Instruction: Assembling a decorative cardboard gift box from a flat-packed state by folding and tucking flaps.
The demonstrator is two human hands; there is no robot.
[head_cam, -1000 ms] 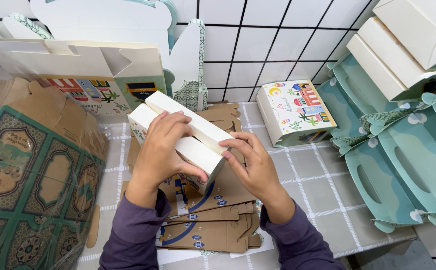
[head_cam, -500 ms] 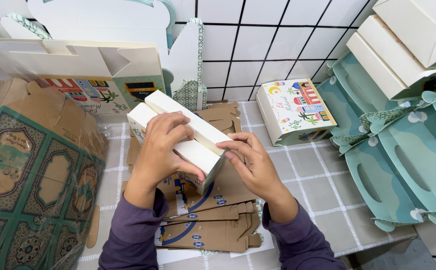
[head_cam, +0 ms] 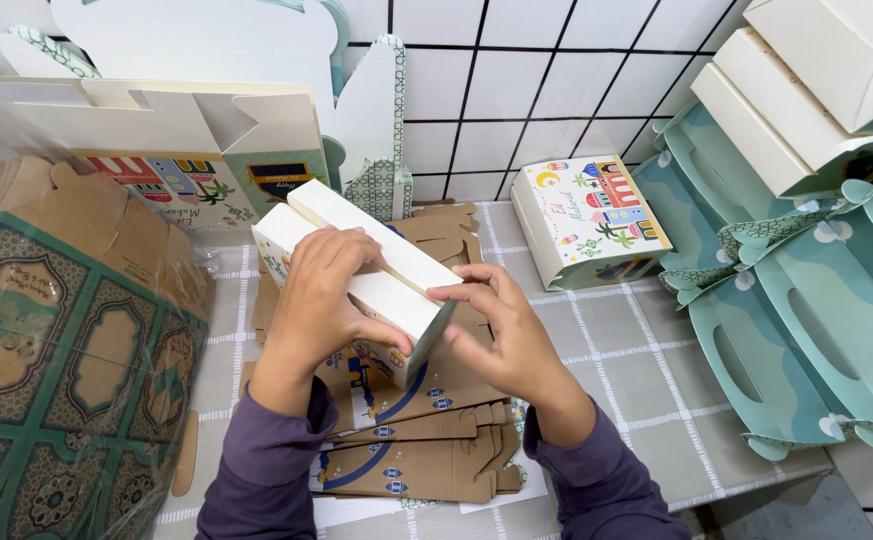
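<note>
Left hand (head_cam: pixel 321 300) and right hand (head_cam: pixel 501 335) fingers clamped on white box (head_cam: pixel 356 265), crowded table (head_cam: pixel 636 370)

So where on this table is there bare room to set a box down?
Bare table lies between the right hand, the printed box and the teal carriers. The left is crowded: wrapped green sheets, and flat brown cartons under the left hand.

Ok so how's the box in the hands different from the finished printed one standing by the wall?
The box in the hands is held tilted above the brown flat stack; the printed box by the wall rests on the tiled counter untouched. The held one mostly shows plain cream flaps with a slit between them; the other shows a colourful printed panel, closed. Both are small, rectangular cardboard boxes.
</note>
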